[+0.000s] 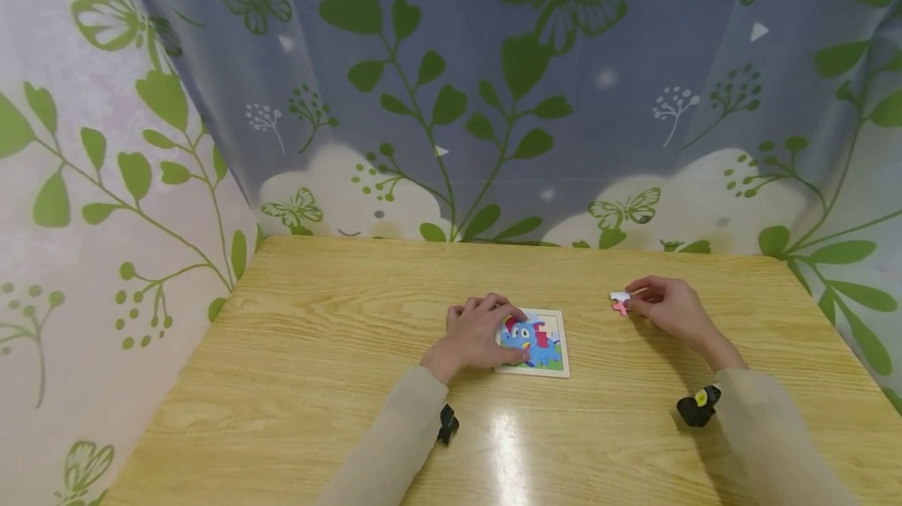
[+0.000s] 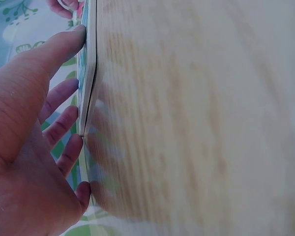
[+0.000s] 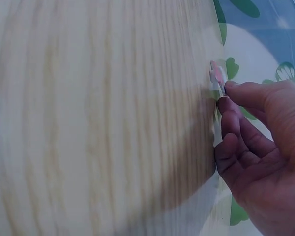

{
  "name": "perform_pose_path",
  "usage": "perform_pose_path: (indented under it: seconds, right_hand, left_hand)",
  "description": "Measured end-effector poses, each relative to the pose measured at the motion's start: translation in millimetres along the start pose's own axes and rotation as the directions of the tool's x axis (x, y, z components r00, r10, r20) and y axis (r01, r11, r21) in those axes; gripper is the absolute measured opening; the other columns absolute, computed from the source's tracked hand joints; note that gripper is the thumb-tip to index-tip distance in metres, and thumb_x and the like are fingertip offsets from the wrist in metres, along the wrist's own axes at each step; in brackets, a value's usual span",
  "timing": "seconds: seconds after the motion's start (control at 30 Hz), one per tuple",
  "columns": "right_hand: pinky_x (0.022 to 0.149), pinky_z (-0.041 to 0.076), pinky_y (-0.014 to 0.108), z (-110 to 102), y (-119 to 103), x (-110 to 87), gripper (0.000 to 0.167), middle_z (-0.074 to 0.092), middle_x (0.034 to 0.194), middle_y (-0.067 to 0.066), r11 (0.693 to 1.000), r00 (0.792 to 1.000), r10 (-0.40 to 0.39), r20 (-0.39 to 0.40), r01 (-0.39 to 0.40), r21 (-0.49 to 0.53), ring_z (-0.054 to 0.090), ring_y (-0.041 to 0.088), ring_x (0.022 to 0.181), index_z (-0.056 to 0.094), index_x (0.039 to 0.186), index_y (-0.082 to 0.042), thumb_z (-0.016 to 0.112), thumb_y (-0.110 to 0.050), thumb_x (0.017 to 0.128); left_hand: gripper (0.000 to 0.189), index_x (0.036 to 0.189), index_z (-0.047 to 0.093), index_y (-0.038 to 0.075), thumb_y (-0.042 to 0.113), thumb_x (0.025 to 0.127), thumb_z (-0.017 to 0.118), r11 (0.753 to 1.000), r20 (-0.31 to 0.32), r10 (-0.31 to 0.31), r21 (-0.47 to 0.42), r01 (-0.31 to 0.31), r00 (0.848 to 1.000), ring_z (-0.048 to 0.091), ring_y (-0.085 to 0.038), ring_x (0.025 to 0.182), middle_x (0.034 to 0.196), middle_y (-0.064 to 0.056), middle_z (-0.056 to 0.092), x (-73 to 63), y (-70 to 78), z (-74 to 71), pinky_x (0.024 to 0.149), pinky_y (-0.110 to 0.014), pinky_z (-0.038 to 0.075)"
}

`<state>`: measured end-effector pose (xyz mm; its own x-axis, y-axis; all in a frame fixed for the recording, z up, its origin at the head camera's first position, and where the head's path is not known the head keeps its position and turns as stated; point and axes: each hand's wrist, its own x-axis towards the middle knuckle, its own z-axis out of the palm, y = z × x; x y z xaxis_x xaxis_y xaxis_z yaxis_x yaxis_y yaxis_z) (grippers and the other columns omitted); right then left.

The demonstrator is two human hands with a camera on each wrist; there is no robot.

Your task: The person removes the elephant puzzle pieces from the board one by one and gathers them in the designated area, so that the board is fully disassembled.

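A square jigsaw puzzle [image 1: 543, 353] with a pale border lies flat on the table, showing a blue cartoon animal with red parts. A pale patch appears at its upper right. My left hand [image 1: 479, 334] rests over its left side, thumb and forefinger touching the picture. In the left wrist view, the thumb of the left hand [image 2: 34, 98] is on the board and the other fingertips are beside its edge. Right of the board, my right hand [image 1: 672, 310] pinches a small white and pink puzzle piece [image 1: 620, 303] between thumb and fingers. The right wrist view shows that piece [image 3: 217, 73] nearly edge-on.
The wooden table [image 1: 317, 349] has its far edge against a blue curtain [image 1: 437, 44] printed with green leaves and butterflies. Patterned cloth [image 1: 92, 161] also hangs at the left side. A black band with a camera [image 1: 698, 408] is on the right wrist.
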<state>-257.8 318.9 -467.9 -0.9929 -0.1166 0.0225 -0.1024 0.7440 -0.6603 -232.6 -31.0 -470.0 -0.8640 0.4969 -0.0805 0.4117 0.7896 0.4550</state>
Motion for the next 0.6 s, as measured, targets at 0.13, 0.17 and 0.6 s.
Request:
perform_pose_path:
  seconds: [0.13,0.17,0.6]
  right_hand:
    - [0.063,0.052,0.024,-1.8,-0.1,-0.3,0.032,0.074,0.106,0.022,1.000,1.000,0.005,0.006,-0.005,-0.004,0.067,0.016,0.083,0.069,0.120,0.003,0.071,-0.020,0.097]
    - [0.063,0.051,0.024,-2.3,-0.1,-0.6,0.033,0.074,0.105,0.022,1.000,1.000,0.007,0.007,-0.007,-0.006,0.066,0.016,0.084,0.068,0.120,0.003,0.071,-0.020,0.097]
    - [0.063,0.052,0.024,-1.8,0.6,-7.8,0.030,0.074,0.103,0.019,1.000,1.000,-0.024,0.000,0.024,-0.013,0.066,0.013,0.083,0.071,0.117,0.000,0.070,-0.022,0.097]
  left_hand:
    - [0.054,0.136,0.060,0.035,0.056,0.088,0.072,1.000,0.001,0.003,-0.005,-0.003,1.000,0.040,-0.029,0.138,0.149,0.006,0.046,-0.1,0.2,-0.2,0.105,-0.056,0.029]
    - [0.054,0.136,0.060,0.035,0.056,0.088,0.072,1.000,0.002,0.004,-0.007,-0.004,1.000,0.040,-0.029,0.138,0.149,0.006,0.046,-0.1,0.4,-0.2,0.105,-0.055,0.029]
    - [0.054,0.135,0.059,0.037,0.058,0.087,0.072,1.000,-0.007,-0.002,0.022,0.003,1.000,0.040,-0.029,0.139,0.150,0.007,0.046,0.1,0.3,1.3,0.105,-0.055,0.030]
